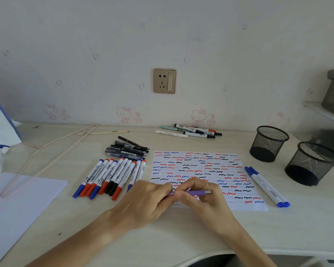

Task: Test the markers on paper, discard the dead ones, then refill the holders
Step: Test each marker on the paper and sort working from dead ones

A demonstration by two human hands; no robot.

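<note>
A purple pen lies level above the near edge of the test paper, which is covered with red, blue and black squiggles. My left hand pinches the pen's left end. My right hand grips its barrel, fingers curled round it. Its tip is hidden between my hands. A row of white markers with blue, red and black caps lies left of the paper. Several black pens lie behind that row. Two blue-capped markers lie right of the paper. Two black mesh holders stand at the right.
More markers lie by the wall at the back. A white sheet lies at the near left, with thin pale sticks beyond it. A wall socket is straight ahead. The desk's front edge runs at the near right.
</note>
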